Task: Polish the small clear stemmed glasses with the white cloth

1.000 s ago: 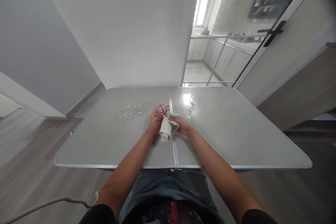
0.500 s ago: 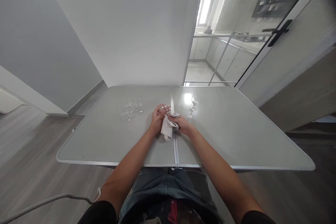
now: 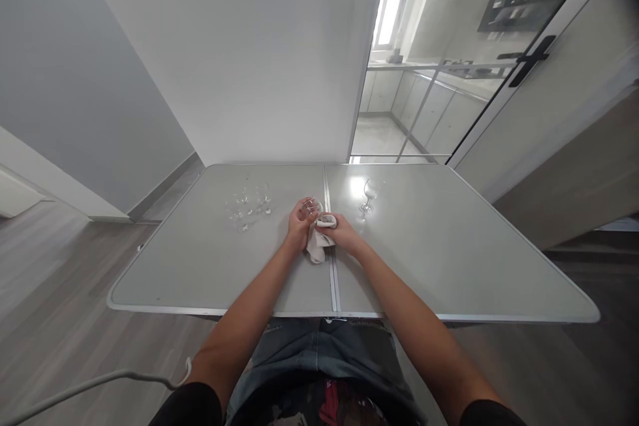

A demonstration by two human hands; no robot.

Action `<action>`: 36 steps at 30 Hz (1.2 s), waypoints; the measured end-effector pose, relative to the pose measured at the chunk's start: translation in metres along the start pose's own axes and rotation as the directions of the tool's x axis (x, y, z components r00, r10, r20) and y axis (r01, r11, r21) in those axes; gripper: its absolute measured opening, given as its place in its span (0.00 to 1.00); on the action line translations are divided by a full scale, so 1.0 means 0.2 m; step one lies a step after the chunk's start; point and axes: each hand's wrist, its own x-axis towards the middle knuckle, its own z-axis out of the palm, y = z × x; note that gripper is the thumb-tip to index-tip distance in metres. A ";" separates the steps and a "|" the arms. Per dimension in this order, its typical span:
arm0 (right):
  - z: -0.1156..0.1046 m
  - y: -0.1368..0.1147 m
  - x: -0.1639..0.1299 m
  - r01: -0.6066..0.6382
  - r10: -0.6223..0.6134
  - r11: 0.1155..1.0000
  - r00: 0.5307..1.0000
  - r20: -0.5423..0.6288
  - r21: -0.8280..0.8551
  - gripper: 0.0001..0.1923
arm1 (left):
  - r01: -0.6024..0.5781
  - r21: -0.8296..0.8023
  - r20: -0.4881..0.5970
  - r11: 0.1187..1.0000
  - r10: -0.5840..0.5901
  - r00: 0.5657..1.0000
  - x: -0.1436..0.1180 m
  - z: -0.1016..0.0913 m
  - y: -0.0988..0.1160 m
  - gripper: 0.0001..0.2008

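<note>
- Left hand curled around a small clear stemmed glass, fingers wrapped about its bowl, rim facing away from the body.
- Right hand closed on a crumpled white cloth, thumb and fingers pinching it against the near side of the glass.
- Cloth bunched between the two hands, loose end hanging down toward the tabletop; touching the surface or not, impossible to tell.
- Glass held just above the middle seam of a pale grey folding table with a metal rim, roughly at the centre of the top.
- Both bare forearms stretched forward from the near table edge, meeting at the glass.
- To the left of the hands, near but apart: a cluster of small clear stemmed glasses standing on the left half of the table; exact count unclear.
- To the right and a little farther back: a single clear stemmed glass upright on the right half, beside a bright patch of reflected light.
- Beyond the table: plain white wall ahead, sliding glass door with a black handle at right.
- At lower left, a white cable over the grey wood-look floor.
</note>
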 end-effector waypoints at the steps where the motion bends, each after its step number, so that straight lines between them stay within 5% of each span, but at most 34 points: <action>1: 0.00 0.00 -0.01 -0.063 0.059 0.992 0.998 0.038 0.106 0.14 | 0.018 -0.022 0.021 1.000 -0.018 1.000 -0.01 0.00 0.01 0.28; 4: -0.01 -0.01 -0.02 -0.208 0.179 0.929 0.977 0.119 0.307 0.18 | 0.059 -0.061 0.082 0.996 -0.054 0.995 -0.02 0.00 0.03 0.29; 6: -0.01 -0.01 -0.02 -0.176 0.154 0.947 0.983 0.102 0.267 0.18 | 0.057 -0.060 0.089 0.997 -0.051 0.995 -0.02 0.00 0.03 0.30; 9: -0.01 -0.01 -0.01 0.034 -0.033 0.998 0.999 0.005 -0.053 0.12 | 0.014 -0.016 0.047 1.000 -0.014 0.999 0.00 0.00 0.01 0.28; 11: 0.00 0.00 0.00 0.138 -0.157 0.948 0.987 -0.045 -0.288 0.07 | -0.017 0.021 0.015 1.000 0.016 1.000 0.01 0.00 -0.01 0.28; 15: -0.01 0.01 0.00 0.162 -0.234 0.867 0.967 -0.097 -0.471 0.03 | -0.024 0.058 -0.003 0.998 0.025 1.000 0.01 0.01 -0.03 0.29; 19: -0.02 0.01 0.00 0.092 -0.140 0.939 0.982 -0.124 -0.331 0.06 | 0.021 0.020 0.034 1.000 -0.022 0.999 0.00 0.01 -0.02 0.30; 23: -0.03 0.01 -0.01 -0.141 0.133 0.981 0.989 0.069 0.132 0.16 | 0.107 -0.039 0.088 0.993 -0.104 0.991 -0.01 0.00 0.01 0.29; 25: -0.03 0.01 -0.01 -0.184 0.164 0.960 0.981 0.107 0.210 0.17 | 0.110 -0.047 0.087 0.993 -0.105 0.991 -0.01 0.00 0.01 0.29; 28: -0.03 0.02 0.00 -0.013 0.013 0.999 1.000 -0.004 -0.031 0.12 | 0.044 -0.001 0.055 0.999 -0.043 0.998 0.00 0.00 0.00 0.29; 31: -0.03 0.03 0.01 0.134 -0.173 0.934 0.981 -0.091 -0.332 0.06 | -0.034 0.076 0.026 0.996 0.032 0.999 0.00 0.00 -0.01 0.31; 33: -0.03 0.04 0.01 0.146 -0.197 0.917 0.975 -0.103 -0.371 0.06 | -0.045 0.090 0.018 0.995 0.044 0.999 0.00 0.00 -0.02 0.32; 36: -0.02 0.04 0.02 0.074 -0.088 0.976 0.994 -0.064 -0.204 0.09 | -0.010 0.045 0.020 0.999 0.010 1.000 0.00 0.00 -0.01 0.32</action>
